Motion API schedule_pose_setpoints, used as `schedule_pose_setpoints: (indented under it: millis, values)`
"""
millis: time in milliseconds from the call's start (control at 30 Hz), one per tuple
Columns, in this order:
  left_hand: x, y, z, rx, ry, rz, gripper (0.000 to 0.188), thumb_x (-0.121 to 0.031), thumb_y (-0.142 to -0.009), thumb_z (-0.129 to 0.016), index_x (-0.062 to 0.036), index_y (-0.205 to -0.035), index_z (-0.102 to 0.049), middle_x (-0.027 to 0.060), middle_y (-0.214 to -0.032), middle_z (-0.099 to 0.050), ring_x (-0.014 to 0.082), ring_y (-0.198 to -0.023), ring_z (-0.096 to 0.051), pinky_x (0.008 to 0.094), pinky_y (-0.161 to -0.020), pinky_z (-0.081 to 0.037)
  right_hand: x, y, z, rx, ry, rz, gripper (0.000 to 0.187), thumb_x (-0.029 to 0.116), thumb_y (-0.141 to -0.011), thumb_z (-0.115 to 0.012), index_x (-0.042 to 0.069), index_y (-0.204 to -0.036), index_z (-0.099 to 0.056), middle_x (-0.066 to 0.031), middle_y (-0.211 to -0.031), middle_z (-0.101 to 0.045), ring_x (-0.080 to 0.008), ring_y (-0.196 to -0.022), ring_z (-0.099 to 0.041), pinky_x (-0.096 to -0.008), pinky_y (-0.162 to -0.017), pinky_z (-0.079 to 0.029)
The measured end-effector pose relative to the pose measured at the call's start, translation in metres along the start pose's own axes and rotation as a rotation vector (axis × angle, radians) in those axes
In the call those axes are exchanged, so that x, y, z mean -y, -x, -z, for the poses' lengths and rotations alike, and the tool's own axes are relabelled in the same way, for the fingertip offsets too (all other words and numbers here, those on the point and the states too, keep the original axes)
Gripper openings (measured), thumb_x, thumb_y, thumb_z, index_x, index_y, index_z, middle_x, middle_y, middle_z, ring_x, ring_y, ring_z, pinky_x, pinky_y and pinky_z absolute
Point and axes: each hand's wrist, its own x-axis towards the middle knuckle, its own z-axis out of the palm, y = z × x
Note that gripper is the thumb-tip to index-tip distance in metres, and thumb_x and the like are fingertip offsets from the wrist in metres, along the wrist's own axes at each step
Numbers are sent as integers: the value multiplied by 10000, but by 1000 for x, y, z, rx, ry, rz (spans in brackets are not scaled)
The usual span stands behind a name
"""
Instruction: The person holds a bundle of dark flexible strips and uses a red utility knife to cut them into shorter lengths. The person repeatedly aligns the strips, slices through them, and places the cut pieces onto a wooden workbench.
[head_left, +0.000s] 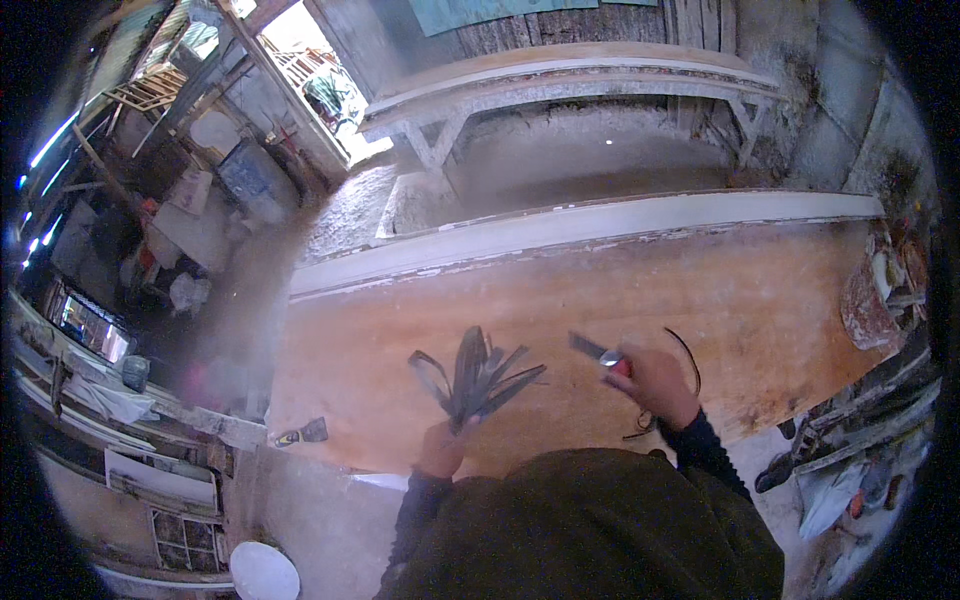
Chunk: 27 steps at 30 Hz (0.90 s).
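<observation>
My left hand (441, 449), at the near edge of a wooden tabletop (560, 310), is closed around the lower end of a bunch of dark flat strips (470, 372). The strips fan out away from me over the board. To the right, my right hand (657, 388) grips a red-handled tool (621, 367) with a shiny metal collar and a dark flat end pointing left. Whether that end is a blade or bristles, I cannot tell. A thin dark curved strip (688, 350) shows beside my right hand, and another dark loop (640, 430) lies below it.
A scraper (303, 433) with a yellow and black handle lies at the board's near left corner. A white-edged strip (590, 222) runs along the far side. Behind stands a long bench (570, 75). A stained container (868, 305) sits at the right end, a white round lid (264, 571) lower left.
</observation>
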Motion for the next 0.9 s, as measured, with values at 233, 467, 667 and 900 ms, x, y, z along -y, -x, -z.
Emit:
schedule_pose_setpoints:
  millis: [233,467,667,900]
  values:
    - [-9,-7,-11,89,-52,82,493,-460,-786,-518,27,-768,-593,222,-597,-536,328,-544,-537,389,-535,-404,52,6,7,174,-22,179,359,435,-744,-577,81,-751,-523,-115,-610,-558,-304,-569,-563,-402,-504,-422]
    - [13,-2,-40,61,-420,7,336,-356,-761,-524,-55,-884,-610,190,-763,-595,348,-705,-579,443,-631,-458,51,2,-2,13,36,183,360,441,-744,-575,83,-754,-539,-105,-600,-562,-299,-547,-563,-394,-473,-419]
    - [-47,2,-14,259,-455,170,312,-332,-763,-503,-104,-953,-598,188,-822,-597,339,-726,-584,448,-644,-468,55,0,1,-32,42,116,354,444,-742,-578,93,-756,-543,-105,-599,-560,-288,-558,-566,-391,-470,-414]
    - [-14,13,-33,347,-473,-65,368,-370,-784,-480,-123,-1044,-564,163,-847,-605,346,-731,-588,436,-654,-474,25,3,-5,37,51,88,324,405,-722,-614,94,-721,-521,-100,-597,-553,-288,-560,-556,-384,-488,-411]
